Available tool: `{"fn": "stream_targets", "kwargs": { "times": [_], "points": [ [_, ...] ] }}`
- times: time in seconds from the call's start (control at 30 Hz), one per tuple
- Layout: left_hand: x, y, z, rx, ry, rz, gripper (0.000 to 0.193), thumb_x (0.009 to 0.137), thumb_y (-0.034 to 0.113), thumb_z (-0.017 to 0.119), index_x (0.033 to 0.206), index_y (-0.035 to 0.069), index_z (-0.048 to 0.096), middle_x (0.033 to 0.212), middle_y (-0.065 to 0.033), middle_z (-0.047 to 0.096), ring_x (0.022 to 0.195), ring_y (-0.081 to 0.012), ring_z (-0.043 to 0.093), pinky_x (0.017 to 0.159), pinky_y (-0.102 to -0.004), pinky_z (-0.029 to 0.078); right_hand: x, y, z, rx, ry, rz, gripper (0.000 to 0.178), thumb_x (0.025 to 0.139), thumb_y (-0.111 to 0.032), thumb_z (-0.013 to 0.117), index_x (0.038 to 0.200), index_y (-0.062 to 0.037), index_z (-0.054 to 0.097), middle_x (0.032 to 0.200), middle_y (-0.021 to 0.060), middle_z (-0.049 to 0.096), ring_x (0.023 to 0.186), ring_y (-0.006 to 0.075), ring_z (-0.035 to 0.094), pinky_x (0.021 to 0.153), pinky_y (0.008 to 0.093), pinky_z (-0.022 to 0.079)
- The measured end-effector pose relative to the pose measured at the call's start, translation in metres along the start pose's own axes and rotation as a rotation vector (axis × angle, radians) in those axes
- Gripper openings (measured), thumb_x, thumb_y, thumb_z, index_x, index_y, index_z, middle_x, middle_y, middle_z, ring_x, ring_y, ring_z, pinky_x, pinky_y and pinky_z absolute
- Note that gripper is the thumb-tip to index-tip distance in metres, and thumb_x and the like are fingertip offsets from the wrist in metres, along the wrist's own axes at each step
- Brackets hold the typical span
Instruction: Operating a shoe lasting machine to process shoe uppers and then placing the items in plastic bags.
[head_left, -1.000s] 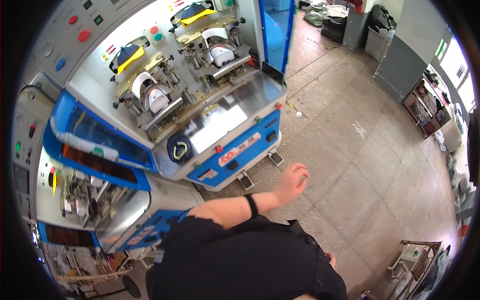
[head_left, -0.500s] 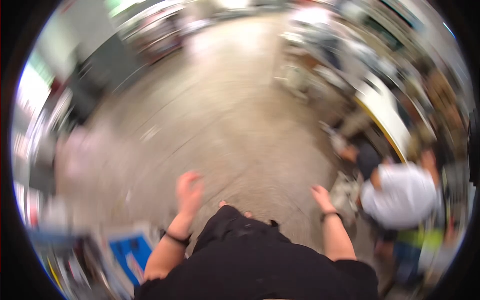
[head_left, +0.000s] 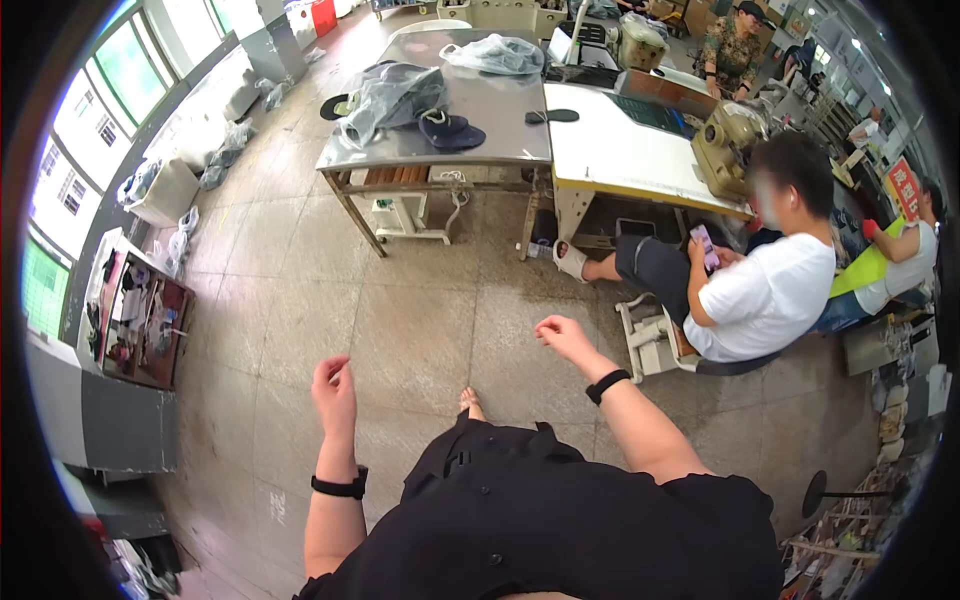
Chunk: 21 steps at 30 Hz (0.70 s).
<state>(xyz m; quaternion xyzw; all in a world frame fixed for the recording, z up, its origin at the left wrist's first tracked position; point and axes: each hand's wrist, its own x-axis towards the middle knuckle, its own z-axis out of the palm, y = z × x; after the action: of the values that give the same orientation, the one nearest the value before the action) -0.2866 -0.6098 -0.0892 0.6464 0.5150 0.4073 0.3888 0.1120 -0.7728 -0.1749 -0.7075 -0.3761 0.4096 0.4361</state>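
My left hand (head_left: 333, 395) is held out over the tiled floor, fingers loosely bent and a little apart, with nothing seen in it. A black band (head_left: 340, 485) circles that wrist. My right hand (head_left: 566, 338) hangs in the air too, its fingers half curled around no visible object; this wrist also wears a black band (head_left: 607, 386). Neither hand touches anything. Ahead stands a metal-topped table (head_left: 500, 90), bearing dark caps (head_left: 450, 130) and a clear plastic bag (head_left: 395, 100). Nearest to my right hand is a seated person (head_left: 770, 290) in a white shirt, holding a phone (head_left: 704, 247).
A white worktable (head_left: 625, 150) with a sewing machine (head_left: 725, 150) adjoins the metal table. Another person (head_left: 735, 50) in camouflage stands behind it. A wooden cabinet (head_left: 145, 320) and a pale bin (head_left: 165, 195) line the left wall. A stool base (head_left: 645, 335) projects toward me.
The view has turned and sharpened from a blur; the tables now lie ahead. My right hand has come inward and up in view, my left slightly left. Both stay without a held object.
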Motion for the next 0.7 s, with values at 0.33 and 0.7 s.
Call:
{"fn": "stream_targets", "kwargs": {
  "times": [0.33, 0.7],
  "points": [
    [0.262, 0.039, 0.132, 0.008, -0.305, 0.072, 0.01, 0.085, 0.007, 0.062, 0.096, 0.007, 0.064, 0.092, -0.0058, 0.066, 0.089, -0.0182, 0.065, 0.077, -0.0318, 0.049, 0.166, -0.083, -0.011, 0.225, 0.148, 0.18, 0.013, 0.095, -0.014, 0.055, 0.097, -0.0027, 0.063, 0.09, 0.0037, 0.068, 0.077, 0.0108, 0.063, 0.067, 0.0257, 0.049],
    [0.516, 0.019, 0.164, -0.106, -0.22, -0.056, 0.009, 0.09, 0.002, 0.057, 0.097, 0.001, 0.063, 0.091, -0.005, 0.066, 0.084, -0.0103, 0.062, 0.076, -0.024, 0.049, 0.479, -0.261, 0.009, 0.339, 0.002, -0.197, 0.013, 0.096, -0.011, 0.055, 0.1, -0.0001, 0.062, 0.09, 0.0041, 0.068, 0.084, 0.0112, 0.063, 0.077, 0.0255, 0.051]
  ]
}}
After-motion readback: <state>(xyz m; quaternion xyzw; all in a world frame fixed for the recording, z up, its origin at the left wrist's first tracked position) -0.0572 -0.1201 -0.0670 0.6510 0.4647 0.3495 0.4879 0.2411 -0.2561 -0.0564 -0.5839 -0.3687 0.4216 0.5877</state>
